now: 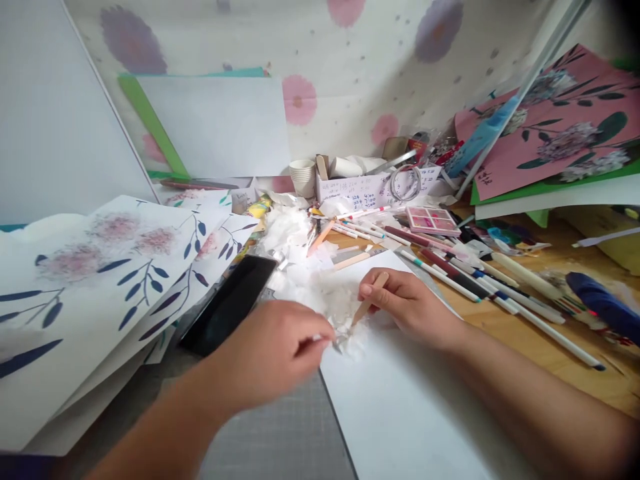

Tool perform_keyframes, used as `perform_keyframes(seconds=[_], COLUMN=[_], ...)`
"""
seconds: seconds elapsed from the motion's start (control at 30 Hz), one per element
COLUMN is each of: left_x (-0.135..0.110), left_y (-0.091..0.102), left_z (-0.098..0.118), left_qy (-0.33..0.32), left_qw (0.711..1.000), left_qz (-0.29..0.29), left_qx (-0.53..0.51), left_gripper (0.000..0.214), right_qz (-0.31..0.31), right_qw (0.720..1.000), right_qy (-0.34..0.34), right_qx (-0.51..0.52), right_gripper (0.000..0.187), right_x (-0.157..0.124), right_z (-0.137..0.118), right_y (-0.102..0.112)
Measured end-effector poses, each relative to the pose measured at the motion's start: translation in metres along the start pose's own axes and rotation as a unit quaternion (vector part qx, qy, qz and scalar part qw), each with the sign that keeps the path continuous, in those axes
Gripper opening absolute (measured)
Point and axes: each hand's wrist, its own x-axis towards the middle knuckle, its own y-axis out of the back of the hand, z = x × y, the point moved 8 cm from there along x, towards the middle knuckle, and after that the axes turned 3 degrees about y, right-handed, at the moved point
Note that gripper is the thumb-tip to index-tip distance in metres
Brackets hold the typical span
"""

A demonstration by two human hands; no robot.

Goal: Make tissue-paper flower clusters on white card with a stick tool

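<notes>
My left hand [273, 357] is closed in a pinch on a small scrap of white tissue paper [338, 341] at the top edge of a white sheet [400, 407]. My right hand [407, 303] grips a thin wooden stick [369, 301], slanted down with its tip touching the same scrap. A loose heap of white tissue pieces [320, 287] lies just behind both hands.
A black phone [230, 303] lies left of the hands on a grey cutting mat [285, 440]. Flower paintings [100, 280] are stacked at the left. Several pens and brushes [475, 280], a pink palette [431, 220] and paper cups [303, 177] crowd the wooden desk at the right and back.
</notes>
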Motion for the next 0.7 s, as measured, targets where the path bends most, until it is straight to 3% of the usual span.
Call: perform_keyframes(seconds=[0.1, 0.2, 0.37, 0.53, 0.7], left_x=[-0.005, -0.008, 0.004, 0.011, 0.016], left_y=[0.033, 0.038, 0.016, 0.001, -0.001], left_z=[-0.044, -0.065, -0.047, -0.042, -0.039], left_qy=[0.143, 0.213, 0.156, 0.131, 0.090], left_qw=[0.984, 0.971, 0.984, 0.986, 0.988], left_qz=[0.102, 0.096, 0.068, 0.078, 0.074], left_qx=[0.023, 0.054, 0.059, 0.072, 0.101], left_gripper=[0.014, 0.009, 0.009, 0.038, 0.007], right_qz=[0.002, 0.008, 0.011, 0.005, 0.004], right_qw=[1.000, 1.000, 1.000, 1.000, 1.000], right_qy=[0.004, 0.003, 0.010, 0.007, -0.002], right_qx=[0.018, 0.024, 0.023, 0.027, 0.028], right_gripper=[0.037, 0.039, 0.041, 0.041, 0.039], right_x=[0.000, 0.000, 0.000, 0.000, 0.000], right_z=[0.001, 0.000, -0.002, 0.001, 0.002], right_y=[0.001, 0.002, 0.003, 0.002, 0.002])
